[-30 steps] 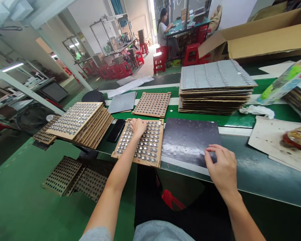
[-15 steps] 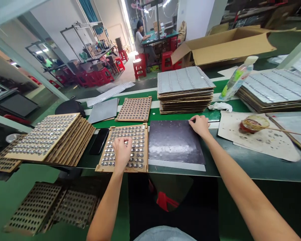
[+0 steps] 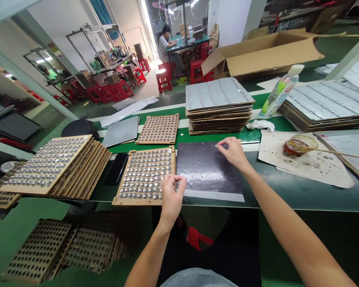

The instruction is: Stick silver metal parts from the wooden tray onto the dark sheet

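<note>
A wooden tray (image 3: 146, 173) filled with rows of small round metal pieces lies at the table's front edge. Right of it is a dark glossy sheet (image 3: 205, 161) on top of a pale sheet (image 3: 215, 195). My left hand (image 3: 172, 197) is over the tray's right edge, thumb and fingers curled near each other; whether anything is between them is too small to tell. Above the upper right part of the dark sheet, my right hand (image 3: 233, 153) pinches a tiny light piece at its fingertips.
A black phone (image 3: 116, 169) and stacked filled trays (image 3: 74, 167) are at left. Behind stand an empty-holed board (image 3: 158, 128), stacked grey sheets (image 3: 218, 95) and a bottle (image 3: 281, 91). At right, an amber pot (image 3: 296, 146) with a stick rests on stained paper. A person sits far back.
My left hand has moved right, from the middle of the tray to its right edge. My right hand has shifted left, inward over the dark sheet. The camera view has shifted slightly.
</note>
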A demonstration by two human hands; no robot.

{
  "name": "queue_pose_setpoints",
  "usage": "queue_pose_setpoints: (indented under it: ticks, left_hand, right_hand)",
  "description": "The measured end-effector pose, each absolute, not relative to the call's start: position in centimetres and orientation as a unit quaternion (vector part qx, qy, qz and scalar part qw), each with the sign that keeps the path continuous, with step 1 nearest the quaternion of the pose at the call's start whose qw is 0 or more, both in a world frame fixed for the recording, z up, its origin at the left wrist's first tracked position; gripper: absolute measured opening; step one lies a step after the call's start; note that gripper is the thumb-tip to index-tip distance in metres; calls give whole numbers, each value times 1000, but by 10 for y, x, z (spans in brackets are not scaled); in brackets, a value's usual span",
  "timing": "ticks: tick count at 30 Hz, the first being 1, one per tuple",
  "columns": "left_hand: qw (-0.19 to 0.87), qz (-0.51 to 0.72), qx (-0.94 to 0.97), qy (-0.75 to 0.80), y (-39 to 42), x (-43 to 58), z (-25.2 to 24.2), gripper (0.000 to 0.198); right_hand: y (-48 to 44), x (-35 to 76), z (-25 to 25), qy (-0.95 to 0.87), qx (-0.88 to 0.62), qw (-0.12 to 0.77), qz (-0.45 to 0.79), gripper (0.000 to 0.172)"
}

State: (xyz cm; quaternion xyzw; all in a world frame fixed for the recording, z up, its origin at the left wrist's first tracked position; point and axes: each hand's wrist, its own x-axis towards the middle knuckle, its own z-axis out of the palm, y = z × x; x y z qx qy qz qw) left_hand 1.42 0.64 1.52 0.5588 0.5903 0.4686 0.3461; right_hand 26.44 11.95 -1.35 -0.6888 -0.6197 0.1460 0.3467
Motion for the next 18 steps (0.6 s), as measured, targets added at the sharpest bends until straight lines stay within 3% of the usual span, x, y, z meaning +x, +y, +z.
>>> queue_pose_setpoints:
  ticks: [10,18]
  left_hand:
    - [506,481,528,483,-13,28,35,28]
    - [517,496,522,463,-27,26,45,26]
  right_hand:
    - [-23,178,31,-658,-428,592,182,9]
    - [-30,168,35,-643,-409,622,179,23]
